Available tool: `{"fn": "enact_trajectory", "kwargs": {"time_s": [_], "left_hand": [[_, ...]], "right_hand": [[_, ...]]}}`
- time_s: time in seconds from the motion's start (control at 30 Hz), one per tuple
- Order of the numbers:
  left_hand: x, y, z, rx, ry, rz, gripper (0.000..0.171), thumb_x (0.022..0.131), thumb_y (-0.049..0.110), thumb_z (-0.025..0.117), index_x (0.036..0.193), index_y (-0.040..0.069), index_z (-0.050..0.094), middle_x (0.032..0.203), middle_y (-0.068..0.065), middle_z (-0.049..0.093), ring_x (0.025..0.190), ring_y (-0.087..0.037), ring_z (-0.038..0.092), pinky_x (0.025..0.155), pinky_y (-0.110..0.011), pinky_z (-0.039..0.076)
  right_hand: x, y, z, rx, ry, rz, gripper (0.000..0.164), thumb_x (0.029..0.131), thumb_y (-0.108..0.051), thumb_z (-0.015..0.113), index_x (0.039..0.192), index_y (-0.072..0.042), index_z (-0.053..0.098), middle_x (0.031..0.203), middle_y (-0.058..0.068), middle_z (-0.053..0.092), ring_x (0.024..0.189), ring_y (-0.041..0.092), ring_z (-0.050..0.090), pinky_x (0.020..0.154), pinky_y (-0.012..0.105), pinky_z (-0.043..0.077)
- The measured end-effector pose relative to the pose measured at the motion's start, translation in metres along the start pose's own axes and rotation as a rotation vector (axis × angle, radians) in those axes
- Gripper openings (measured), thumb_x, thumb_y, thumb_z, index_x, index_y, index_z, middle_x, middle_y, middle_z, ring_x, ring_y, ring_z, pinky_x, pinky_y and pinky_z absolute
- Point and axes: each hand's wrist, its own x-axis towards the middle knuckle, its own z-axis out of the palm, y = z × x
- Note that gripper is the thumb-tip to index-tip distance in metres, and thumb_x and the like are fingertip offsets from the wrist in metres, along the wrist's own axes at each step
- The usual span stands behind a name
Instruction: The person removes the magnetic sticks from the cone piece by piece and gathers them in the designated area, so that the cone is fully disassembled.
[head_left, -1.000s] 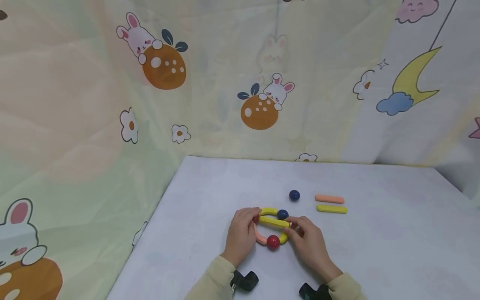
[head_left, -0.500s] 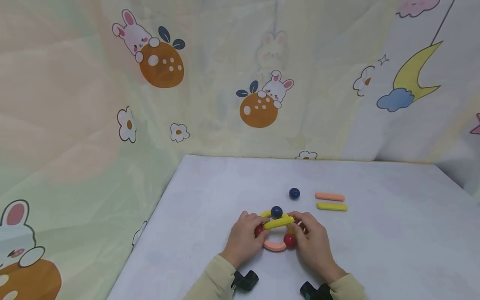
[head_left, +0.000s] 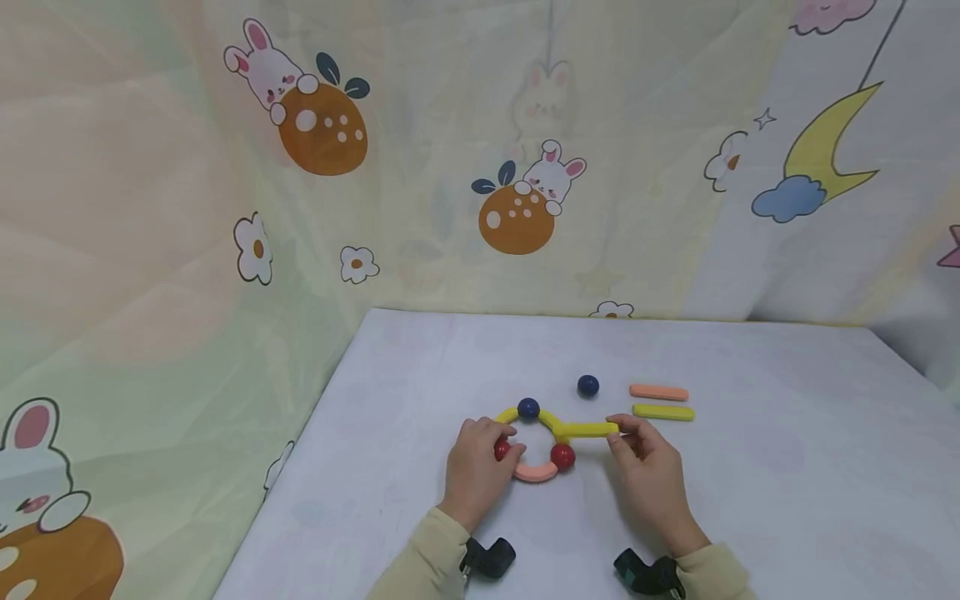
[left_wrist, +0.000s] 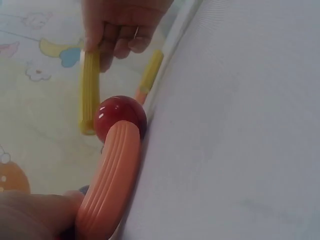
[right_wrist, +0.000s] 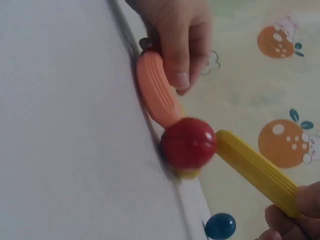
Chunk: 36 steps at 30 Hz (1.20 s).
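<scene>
A ring of curved sticks and balls sits before me on the table. Its parts are a blue ball (head_left: 528,408) at the far side, yellow curved sticks (head_left: 551,422), a peach curved stick (head_left: 535,473) at the near side, a red ball (head_left: 562,457) on the right and another red ball (head_left: 502,450) on the left. With thumb and fingers my left hand (head_left: 477,475) pinches the left red ball. My right hand (head_left: 652,475) pinches the right end of a straight yellow stick (head_left: 588,430). That stick's other end overlaps the ring's right side; whether it touches, I cannot tell.
Beyond the ring lies a loose blue ball (head_left: 588,386). To its right are a straight peach stick (head_left: 658,392) and another straight yellow stick (head_left: 663,412). The white table (head_left: 420,367) ends at a patterned cloth (head_left: 420,167) behind.
The straight yellow stick moved from across the ring to its right side with my right hand. My left hand shifted slightly left, and the ring turned, its blue ball now further left.
</scene>
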Motion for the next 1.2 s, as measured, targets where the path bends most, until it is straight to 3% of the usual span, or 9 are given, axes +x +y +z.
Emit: {"fn": "enact_trajectory", "kwargs": {"time_s": [0.17,0.3,0.47,0.6,0.83,0.93,1.03,1.2], "left_hand": [[0.001,-0.002,0.0,-0.04,0.033,-0.074,0.025,0.083,0.028,0.079,0.103,0.016,0.071,0.101,0.003,0.058,0.092,-0.012,0.052,0.075,-0.024,0.051],[0.002,-0.005,0.0,-0.048,0.059,-0.109,0.025,0.082,0.026,0.08,0.103,0.016,0.07,0.106,0.001,0.057,0.098,-0.013,0.054,0.081,-0.028,0.053],[0.003,-0.008,0.001,-0.06,0.071,-0.156,0.023,0.083,0.026,0.079,0.103,0.018,0.069,0.109,0.002,0.057,0.101,-0.014,0.054,0.083,-0.028,0.053],[0.003,-0.008,0.0,-0.062,0.075,-0.152,0.022,0.084,0.025,0.078,0.102,0.018,0.069,0.108,0.001,0.057,0.101,-0.014,0.055,0.082,-0.029,0.053],[0.003,-0.006,0.0,-0.057,0.071,-0.138,0.021,0.084,0.025,0.077,0.102,0.017,0.068,0.108,0.0,0.057,0.099,-0.014,0.055,0.082,-0.029,0.053],[0.003,-0.005,0.0,-0.052,0.066,-0.139,0.021,0.084,0.025,0.077,0.101,0.017,0.069,0.108,0.0,0.057,0.099,-0.014,0.055,0.082,-0.03,0.053],[0.003,-0.004,-0.001,-0.052,0.062,-0.142,0.021,0.084,0.025,0.077,0.102,0.016,0.069,0.108,0.0,0.057,0.1,-0.014,0.055,0.083,-0.03,0.053],[0.003,-0.002,-0.002,-0.061,0.058,-0.152,0.022,0.084,0.025,0.077,0.102,0.016,0.069,0.109,-0.001,0.057,0.101,-0.015,0.056,0.084,-0.03,0.053]], "right_hand": [[0.013,0.015,-0.021,0.031,-0.025,0.108,0.021,0.096,-0.01,0.059,0.115,-0.006,0.065,0.099,0.01,0.064,0.07,0.01,0.054,0.058,0.021,0.046],[0.023,0.03,-0.042,-0.071,-0.06,0.146,0.025,0.097,-0.018,0.057,0.119,-0.007,0.065,0.108,0.012,0.065,0.077,0.008,0.053,0.059,0.021,0.045],[0.032,0.05,-0.065,-0.205,-0.067,0.169,0.029,0.097,-0.021,0.056,0.119,-0.005,0.063,0.11,0.014,0.065,0.094,0.018,0.056,0.068,0.02,0.044],[0.036,0.063,-0.08,-0.28,-0.104,0.132,0.027,0.096,-0.02,0.058,0.117,-0.004,0.063,0.107,0.015,0.066,0.098,0.026,0.058,0.073,0.026,0.043],[0.038,0.074,-0.092,-0.38,-0.209,0.054,0.03,0.096,-0.015,0.059,0.123,-0.003,0.063,0.107,0.019,0.066,0.079,0.022,0.052,0.062,0.03,0.04],[0.037,0.079,-0.092,-0.408,-0.198,0.01,0.027,0.094,-0.01,0.06,0.12,-0.002,0.064,0.11,0.02,0.065,0.091,0.031,0.058,0.071,0.042,0.047],[0.038,0.084,-0.091,-0.43,-0.179,-0.045,0.026,0.092,-0.005,0.063,0.117,0.0,0.065,0.11,0.022,0.064,0.103,0.042,0.056,0.082,0.056,0.044],[0.039,0.09,-0.091,-0.435,-0.154,-0.085,0.026,0.091,-0.004,0.064,0.117,0.001,0.065,0.107,0.023,0.063,0.105,0.046,0.054,0.086,0.061,0.04]]}}
